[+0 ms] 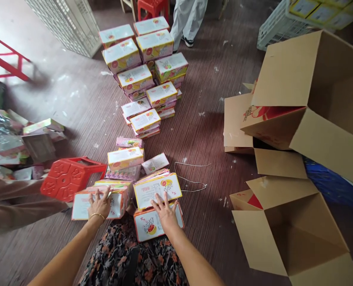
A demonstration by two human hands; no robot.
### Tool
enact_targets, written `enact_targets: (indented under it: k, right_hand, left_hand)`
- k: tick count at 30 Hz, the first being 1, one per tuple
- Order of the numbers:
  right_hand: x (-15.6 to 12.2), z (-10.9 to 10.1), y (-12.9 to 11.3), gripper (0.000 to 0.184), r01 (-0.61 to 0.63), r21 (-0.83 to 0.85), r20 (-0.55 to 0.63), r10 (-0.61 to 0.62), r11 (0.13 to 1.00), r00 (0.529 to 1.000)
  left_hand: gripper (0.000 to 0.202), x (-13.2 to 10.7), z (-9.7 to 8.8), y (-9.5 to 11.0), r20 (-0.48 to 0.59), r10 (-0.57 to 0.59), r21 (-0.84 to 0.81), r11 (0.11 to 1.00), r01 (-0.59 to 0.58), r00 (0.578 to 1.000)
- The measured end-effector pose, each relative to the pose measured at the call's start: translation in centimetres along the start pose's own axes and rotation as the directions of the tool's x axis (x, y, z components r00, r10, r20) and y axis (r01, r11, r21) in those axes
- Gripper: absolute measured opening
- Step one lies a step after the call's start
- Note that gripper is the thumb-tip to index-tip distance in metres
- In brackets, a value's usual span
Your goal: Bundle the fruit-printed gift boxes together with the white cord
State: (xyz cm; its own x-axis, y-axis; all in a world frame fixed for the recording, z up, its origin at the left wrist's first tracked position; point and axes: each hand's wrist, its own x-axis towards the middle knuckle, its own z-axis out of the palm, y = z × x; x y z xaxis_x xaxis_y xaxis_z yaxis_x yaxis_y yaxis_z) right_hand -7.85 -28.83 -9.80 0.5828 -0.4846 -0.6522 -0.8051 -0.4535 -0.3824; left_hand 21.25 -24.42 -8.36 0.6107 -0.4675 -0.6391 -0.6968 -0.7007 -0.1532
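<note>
My left hand (99,206) lies with spread fingers on a white-topped, orange-edged fruit-print box (80,205) at the front left. A thin bracelet circles that wrist. My right hand (165,210) rests, fingers apart, over two boxes: a yellow-edged box (148,192) behind and a red-edged box (145,227) nearer my lap. Just behind them are a pink-and-white box (155,163) and a small pile topped by a yellow-edged grapefruit-print box (125,158). Neither hand is closed round anything.
Stacked fruit boxes (139,81) stand farther ahead. Open cardboard cartons (284,190) fill the right side. A tipped red stool (66,178) and a person's legs (15,202) are at left. White string (191,165) lies on the floor (206,131). Another person (190,16) stands behind the stacks.
</note>
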Motion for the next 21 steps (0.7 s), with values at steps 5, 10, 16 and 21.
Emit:
enact_targets:
  k: [5, 10, 16, 21]
  right_hand:
    - [0.0, -0.1, -0.1, 0.066, -0.023, -0.032, 0.026, 0.024, 0.999, 0.999]
    - [-0.5, 0.7, 0.2, 0.071, -0.039, -0.098, 0.016, 0.041, 0.994, 0.999]
    - [-0.6, -0.2, -0.1, 0.079, -0.057, -0.141, 0.09, 0.07, 0.988, 0.993]
    - [1.4, -2.0, -1.2, 0.078, -0.087, -0.192, 0.064, 0.101, 0.977, 0.993]
  left_hand:
    - [0.054, 3.7, -3.8, 2.6, -0.032, 0.015, -0.03, 0.999, -0.016, 0.999]
    - [0.052, 5.9, -5.5, 4.3, -0.045, 0.089, 0.001, 0.996, -0.089, 0.995]
    - [0.051, 5.0, -5.3, 3.3, 0.032, 0.128, 0.002, 0.992, -0.129, 0.991]
    - [0.051, 4.9, -5.7, 3.3, 0.069, 0.155, 0.016, 0.988, -0.156, 0.986]
